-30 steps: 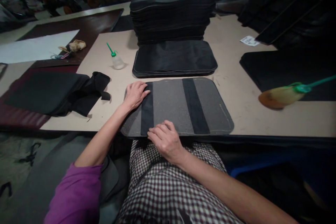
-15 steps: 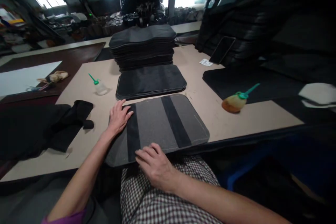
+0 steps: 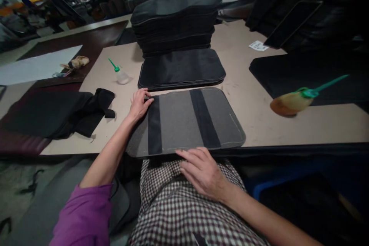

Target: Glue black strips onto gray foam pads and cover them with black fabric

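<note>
A grey rounded panel (image 3: 178, 123) with two black strips lies flat at the table's front edge, slightly overhanging it. My left hand (image 3: 140, 104) rests on its far left corner, fingers stretched out beside the left black strip (image 3: 155, 130). At the near edge of the panel is my right hand (image 3: 203, 171), fingers extended, with the fingertips at the rim between the two strips. It grips nothing that I can see. Just beyond the panel lies a low pile of black panels (image 3: 181, 68).
A tall stack of black panels (image 3: 175, 23) stands behind. On the left are a clear green-nozzled bottle (image 3: 122, 77) and black cloth (image 3: 57, 113); on the right, an amber glue bottle (image 3: 292, 102). A phone (image 3: 292, 23) leans near a white label (image 3: 258, 45).
My right hand has moved right along the near edge, off the left strip, and its fingers have straightened. My left hand stays at the far left corner. The view has tilted downward.
</note>
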Tool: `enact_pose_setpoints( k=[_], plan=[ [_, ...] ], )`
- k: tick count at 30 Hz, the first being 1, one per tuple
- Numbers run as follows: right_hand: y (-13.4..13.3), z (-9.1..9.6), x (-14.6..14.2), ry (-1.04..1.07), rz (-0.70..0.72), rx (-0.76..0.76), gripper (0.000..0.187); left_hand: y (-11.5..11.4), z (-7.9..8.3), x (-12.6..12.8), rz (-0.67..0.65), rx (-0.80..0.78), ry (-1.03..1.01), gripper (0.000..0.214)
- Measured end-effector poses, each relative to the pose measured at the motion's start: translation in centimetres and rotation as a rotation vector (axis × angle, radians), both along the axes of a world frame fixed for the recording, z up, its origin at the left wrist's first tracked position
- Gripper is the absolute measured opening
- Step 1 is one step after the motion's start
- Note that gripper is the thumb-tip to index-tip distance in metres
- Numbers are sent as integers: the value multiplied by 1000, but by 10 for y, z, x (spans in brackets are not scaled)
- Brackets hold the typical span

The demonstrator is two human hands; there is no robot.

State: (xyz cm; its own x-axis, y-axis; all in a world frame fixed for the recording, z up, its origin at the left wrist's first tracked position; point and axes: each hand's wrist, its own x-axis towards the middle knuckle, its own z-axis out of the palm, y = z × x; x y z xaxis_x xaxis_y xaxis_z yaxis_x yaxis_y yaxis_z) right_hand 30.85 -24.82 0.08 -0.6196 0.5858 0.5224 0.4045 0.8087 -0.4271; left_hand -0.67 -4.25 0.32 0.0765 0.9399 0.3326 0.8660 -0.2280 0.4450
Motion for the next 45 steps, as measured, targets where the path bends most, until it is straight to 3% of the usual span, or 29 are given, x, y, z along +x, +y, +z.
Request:
enact_pose_setpoints(
  k=[3, 7, 14, 18, 21, 24, 27, 31, 33, 36, 41, 45],
  plan=[
    [-3, -7, 32, 32, -70, -51, 29, -11, 11, 5, -10, 71, -58, 21],
    [-4, -15, 57, 72, -123, -95, 42, -44, 31, 15, -110, 116, -56, 20],
    [0, -16, 60, 102, -143, -44, 40, -99, 62, 50, -231, 47, 32, 21],
    [11, -5, 80, 102, -259, 58, 37, -102, 62, 62, -314, 4, 88, 27],
    [25, 2, 113, 160, -498, 102, 40, -84, 49, 70, -343, 15, 87, 32],
    [42, 0, 157, 310, -913, 55, 41, -64, 46, 93, -327, -32, 46, 35],
    [69, -12, 202, 408, -1208, 37, 65, -44, 52, 133, -375, -95, 6, 39],
    [110, -28, 245, 393, -1246, -108, 95, -6, 57, 207, -607, -108, -53, 41],
    [124, -31, 256, 381, -1171, -194, 94, 19, 52, 248, -722, -103, -34, 40],
    [135, -30, 263, 342, -1089, -202, 76, 60, 40, 312, -826, -65, 55, 41],
    [132, -28, 281, 391, -1168, -124, 57, 120, 15, 419, -807, -13, 164, 43],
    [124, -30, 334, 507, -1418, -4, 59, 141, -4, 485, -707, 13, 153, 44]
  ],
)
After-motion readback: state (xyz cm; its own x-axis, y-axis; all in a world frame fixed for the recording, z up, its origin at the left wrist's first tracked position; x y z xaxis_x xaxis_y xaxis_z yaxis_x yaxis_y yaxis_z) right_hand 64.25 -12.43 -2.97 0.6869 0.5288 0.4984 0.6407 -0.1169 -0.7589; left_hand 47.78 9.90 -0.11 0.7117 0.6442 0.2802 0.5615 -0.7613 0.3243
